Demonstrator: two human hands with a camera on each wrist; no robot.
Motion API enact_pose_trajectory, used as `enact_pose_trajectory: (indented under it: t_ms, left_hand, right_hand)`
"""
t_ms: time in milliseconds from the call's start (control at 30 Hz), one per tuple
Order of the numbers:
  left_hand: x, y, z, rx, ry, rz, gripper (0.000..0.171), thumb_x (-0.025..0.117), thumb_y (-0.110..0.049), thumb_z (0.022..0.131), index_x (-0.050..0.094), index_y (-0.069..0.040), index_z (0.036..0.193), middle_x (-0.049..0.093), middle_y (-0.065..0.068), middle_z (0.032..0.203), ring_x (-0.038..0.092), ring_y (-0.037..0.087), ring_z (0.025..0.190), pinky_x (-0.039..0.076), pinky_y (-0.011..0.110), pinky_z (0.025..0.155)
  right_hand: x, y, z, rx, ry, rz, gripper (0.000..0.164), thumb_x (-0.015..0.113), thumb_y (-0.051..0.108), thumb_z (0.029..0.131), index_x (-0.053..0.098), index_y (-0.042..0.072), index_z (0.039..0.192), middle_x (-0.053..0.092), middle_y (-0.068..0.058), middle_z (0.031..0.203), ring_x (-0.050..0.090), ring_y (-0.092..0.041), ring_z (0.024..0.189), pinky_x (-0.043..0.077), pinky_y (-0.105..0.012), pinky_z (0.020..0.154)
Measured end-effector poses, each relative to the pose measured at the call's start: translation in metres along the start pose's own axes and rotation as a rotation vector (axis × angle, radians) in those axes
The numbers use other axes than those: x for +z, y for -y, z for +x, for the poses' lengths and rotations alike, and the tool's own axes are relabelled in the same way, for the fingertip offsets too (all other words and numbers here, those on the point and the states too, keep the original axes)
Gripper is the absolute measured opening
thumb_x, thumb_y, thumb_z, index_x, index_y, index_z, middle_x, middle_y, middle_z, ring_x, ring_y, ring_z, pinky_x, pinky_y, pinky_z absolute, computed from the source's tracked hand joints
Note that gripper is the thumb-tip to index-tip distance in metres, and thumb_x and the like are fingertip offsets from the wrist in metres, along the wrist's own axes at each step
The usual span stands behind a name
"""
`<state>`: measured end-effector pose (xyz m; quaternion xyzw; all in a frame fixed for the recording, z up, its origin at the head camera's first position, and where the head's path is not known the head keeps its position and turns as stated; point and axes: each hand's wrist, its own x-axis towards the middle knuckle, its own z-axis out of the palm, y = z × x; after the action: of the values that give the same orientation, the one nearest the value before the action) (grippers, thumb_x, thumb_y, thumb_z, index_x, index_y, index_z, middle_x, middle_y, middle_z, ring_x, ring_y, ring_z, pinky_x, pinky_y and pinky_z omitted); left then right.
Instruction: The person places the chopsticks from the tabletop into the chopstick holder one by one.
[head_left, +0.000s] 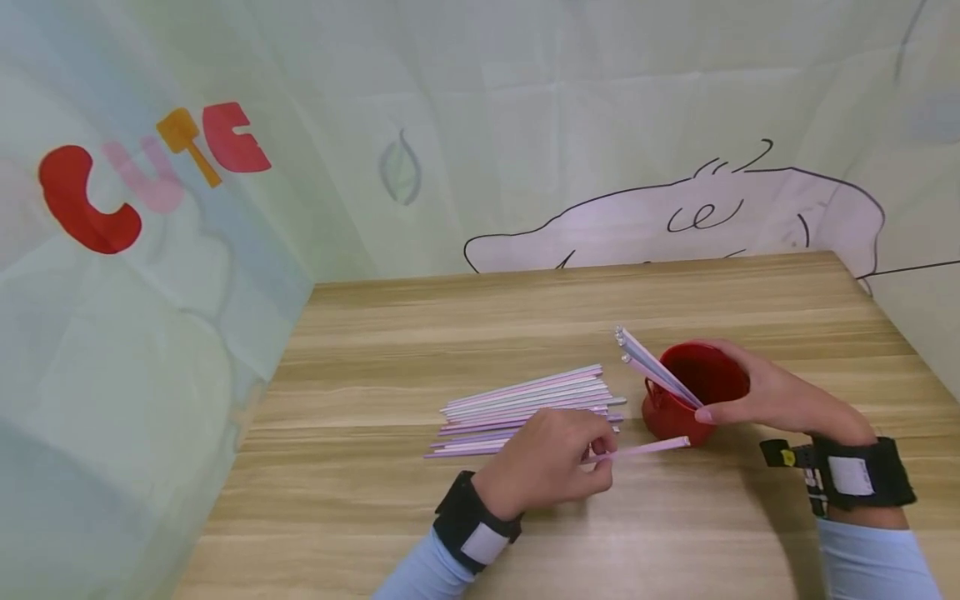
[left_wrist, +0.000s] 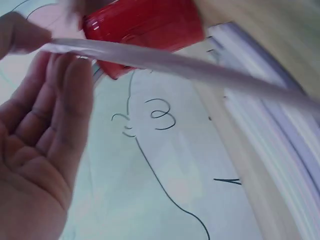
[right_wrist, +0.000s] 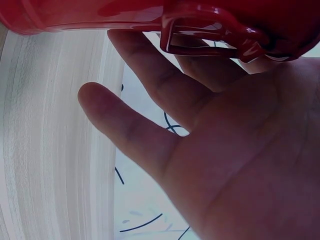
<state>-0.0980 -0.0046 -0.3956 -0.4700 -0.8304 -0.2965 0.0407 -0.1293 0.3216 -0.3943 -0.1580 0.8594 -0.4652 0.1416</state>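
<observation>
My left hand (head_left: 546,463) pinches a pink straw (head_left: 654,447) between thumb and fingertips, its far end just in front of the red cup (head_left: 663,417). The left wrist view shows the straw (left_wrist: 165,62) running from the fingertips across toward the right. My right hand (head_left: 787,398) holds the cup at its rim and side, thumb at the near edge. Several pale straws (head_left: 651,363) lean in the cup, tops toward the upper left. In the right wrist view, a small loop handle (right_wrist: 200,50) shows on the cup above the fingers.
Left of the cup, a loose pile of pink, white and purple straws (head_left: 517,398) lies on the wooden table (head_left: 360,350), partly behind the left hand. A printed cloth (head_left: 420,108) hangs along the table's back and left sides.
</observation>
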Motion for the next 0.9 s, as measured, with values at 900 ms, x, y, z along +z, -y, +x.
enact_pose_trajectory:
  t_ms: [900]
  left_hand:
    - [-0.019,-0.012,0.03,0.178,-0.934,-0.586,0.014,0.063,-0.001,0.085,0.059,0.008,0.096,0.067,0.023,0.082,0.068,0.029,0.066,0.06,0.039,0.062]
  right_hand:
    - [0.0,-0.003,0.0,-0.005,-0.004,0.0,0.079,0.083,0.022,0.081,0.04,0.006,0.145,0.053,-0.016,0.136,0.049,-0.037,0.12,0.057,-0.037,0.078]
